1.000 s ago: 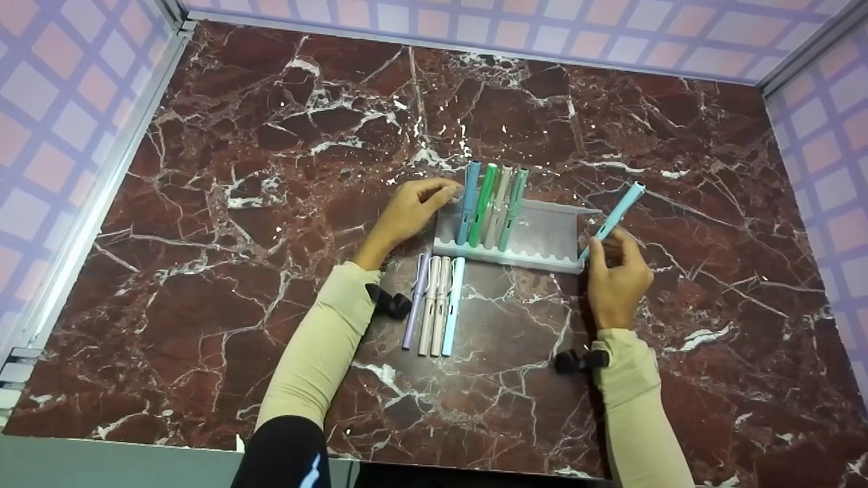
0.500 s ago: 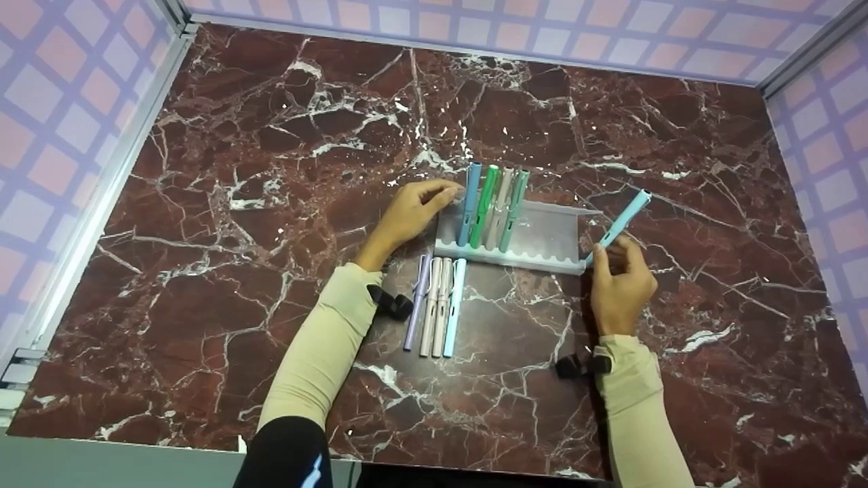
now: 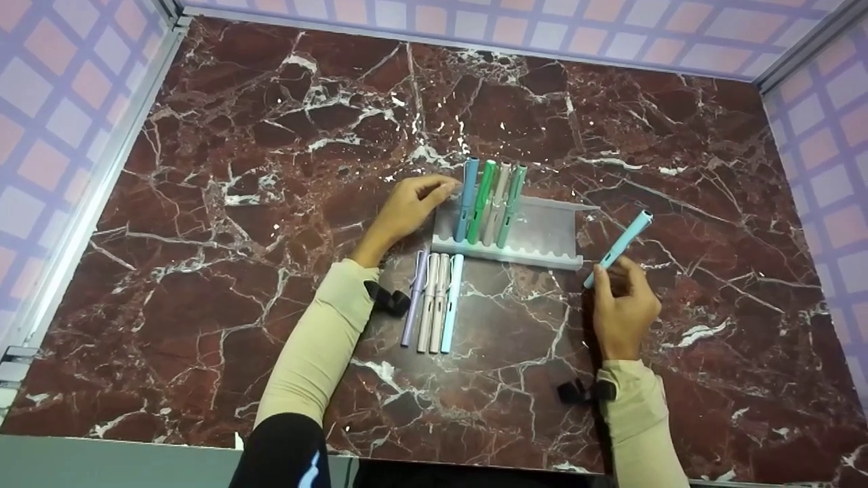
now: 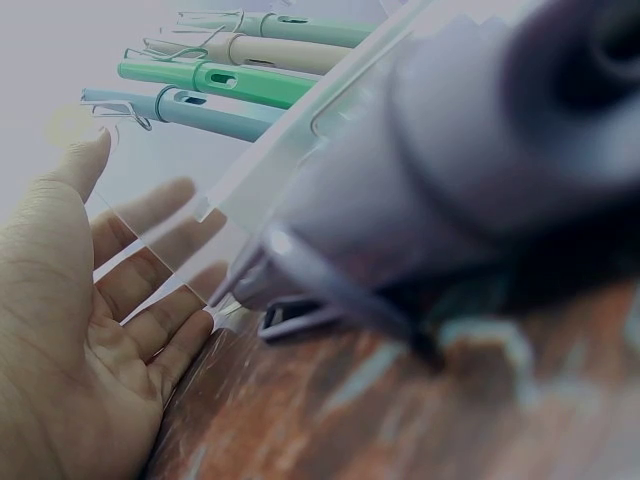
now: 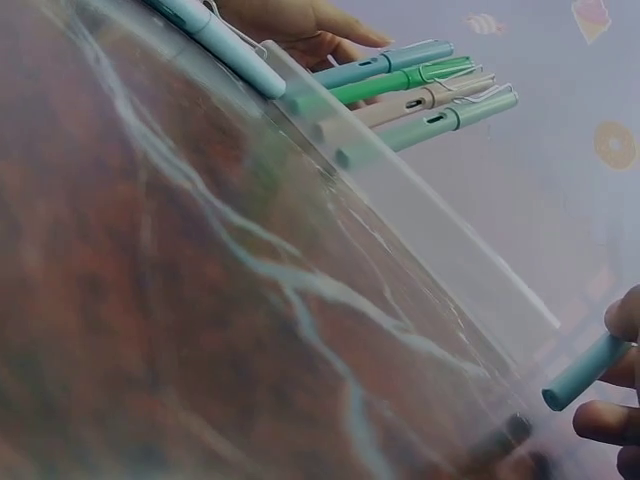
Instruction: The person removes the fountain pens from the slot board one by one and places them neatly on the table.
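Note:
A clear pen stand (image 3: pixel 549 227) with a notched front ledge sits mid-table. Four would be several: blue, green, beige and sage pens (image 3: pixel 486 207) lean upright in its left half. My left hand (image 3: pixel 410 210) holds the stand by its left side; in the left wrist view its fingers (image 4: pixel 170 320) show through the clear plate and the thumb is at the edge. To the right of the stand, my right hand (image 3: pixel 627 301) pinches a light blue pen (image 3: pixel 627 237) near its lower end, tilted up and right. In the right wrist view the pen's blunt end (image 5: pixel 575 380) pokes past the fingertips.
In front of the stand lies a row of pens on the table: a purple pen (image 3: pixel 415 298), two pale beige pens (image 3: pixel 434 305) and a light blue pen (image 3: pixel 453 305). The marbled table (image 3: pixel 271 379) is bordered by patterned walls (image 3: pixel 61 88) at left, back and right.
My right hand has drawn back toward me and slightly right with the light blue pen, away from the stand's right end. The left hand and stand have stayed in place.

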The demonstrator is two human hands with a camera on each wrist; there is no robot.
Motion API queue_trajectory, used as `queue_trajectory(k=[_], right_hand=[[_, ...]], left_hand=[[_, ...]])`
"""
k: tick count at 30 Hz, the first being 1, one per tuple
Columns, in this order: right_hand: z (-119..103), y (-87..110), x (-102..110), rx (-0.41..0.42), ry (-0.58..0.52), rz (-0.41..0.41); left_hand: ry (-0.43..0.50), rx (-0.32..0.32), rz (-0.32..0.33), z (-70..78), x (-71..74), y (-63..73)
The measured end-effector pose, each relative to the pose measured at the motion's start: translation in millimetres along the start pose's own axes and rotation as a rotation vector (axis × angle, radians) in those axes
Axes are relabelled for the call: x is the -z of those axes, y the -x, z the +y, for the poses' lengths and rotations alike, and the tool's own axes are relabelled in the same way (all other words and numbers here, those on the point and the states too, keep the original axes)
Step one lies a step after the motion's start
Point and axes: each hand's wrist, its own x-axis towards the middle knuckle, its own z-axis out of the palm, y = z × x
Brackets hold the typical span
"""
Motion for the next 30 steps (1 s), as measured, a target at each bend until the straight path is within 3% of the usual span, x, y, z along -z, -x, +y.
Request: queue_trajectory(k=[14, 18, 25, 30], right_hand=[[-4.7, 0.5, -2.4, -0.016, 0.005, -0.005], [-21.3, 1.9, -6.6, -0.009, 0.015, 0.006], [-18.9, 10.5, -23.9, 0.116, -0.029, -0.053], [-33.0, 20.6, -43.0, 0.164, -0.066, -0.111]], left_hand=[[0.014, -0.047, 0.006, -1.7, 0.0, -1.4], [0.018, -0.037, 0.006, -0.6, 0.2, -1.2], [0.004, -0.023, 0.003, 0.0, 0.3, -1.3], [0.001, -0.004, -0.002, 0.3, 0.6, -1.2]])
